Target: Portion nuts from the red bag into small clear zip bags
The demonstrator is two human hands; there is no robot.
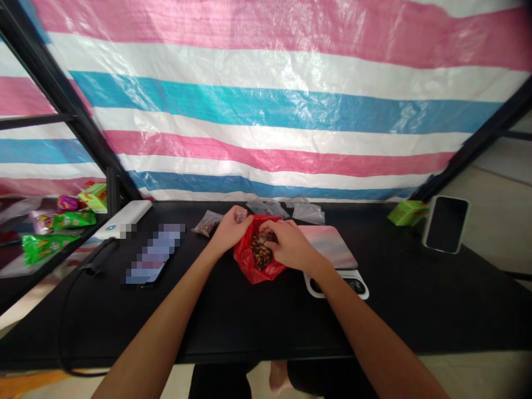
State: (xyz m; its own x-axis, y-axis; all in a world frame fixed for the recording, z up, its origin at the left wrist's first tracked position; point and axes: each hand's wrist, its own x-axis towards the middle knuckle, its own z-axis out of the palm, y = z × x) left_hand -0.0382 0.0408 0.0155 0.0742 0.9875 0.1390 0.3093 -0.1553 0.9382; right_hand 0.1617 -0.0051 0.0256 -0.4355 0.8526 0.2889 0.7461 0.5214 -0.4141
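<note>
left hand: fingers closed on red plastic bag rim | right hand: fingers curled over brown nuts, grip unclear | black surface: open room toward near edge

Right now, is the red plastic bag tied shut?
No, the left hand and right hand hold the red plastic bag open, showing brown pieces inside.

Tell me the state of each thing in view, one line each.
Left hand, gripping the edge of the red plastic bag.
Right hand, resting at the bag's open mouth.
Red plastic bag, open, holding brown nuts.
Small clear bag, lying down, partly filled.
Other clear bags, flat, look empty.
Phone at far right, face up, screen dark.
</note>
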